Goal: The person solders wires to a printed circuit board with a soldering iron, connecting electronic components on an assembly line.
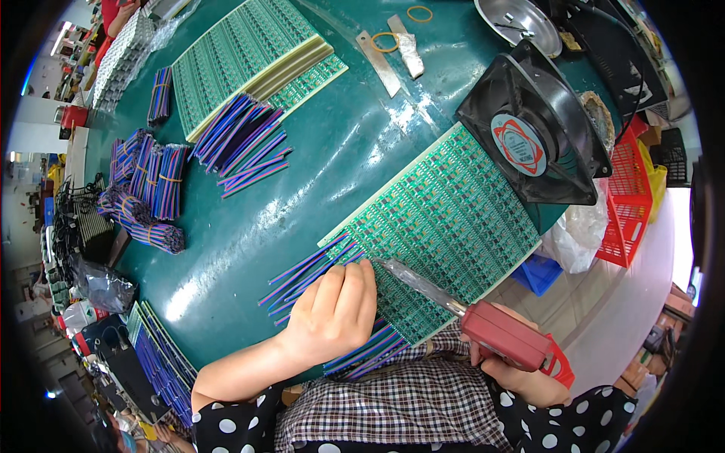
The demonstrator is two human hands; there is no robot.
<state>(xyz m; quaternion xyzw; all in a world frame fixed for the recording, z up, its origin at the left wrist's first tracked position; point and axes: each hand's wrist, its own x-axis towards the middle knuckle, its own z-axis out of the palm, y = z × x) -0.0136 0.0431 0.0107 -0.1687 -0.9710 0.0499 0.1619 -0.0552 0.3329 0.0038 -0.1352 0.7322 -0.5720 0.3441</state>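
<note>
A green panel of small circuit boards [445, 219] lies at a slant on the table in front of me. Blue and purple wires [302, 275] stick out from its left edge, with more wires [370, 349] at its near corner. My left hand [336, 309] is closed in a pinch over that edge; its fingertips and whatever they grip are hidden. In my right hand [521, 370] is a red soldering gun [502, 332]. Its long metal tip reaches left across the panel and ends close to my left fingertips.
A black fan [532, 128] stands on the panel's far right part. Stacked circuit board panels [242, 60], loose wires [234, 136] and bundled wires [147, 181] lie at the far left. Metal strips [377, 64], rubber bands [419, 13] and a metal bowl [513, 23] are at the back.
</note>
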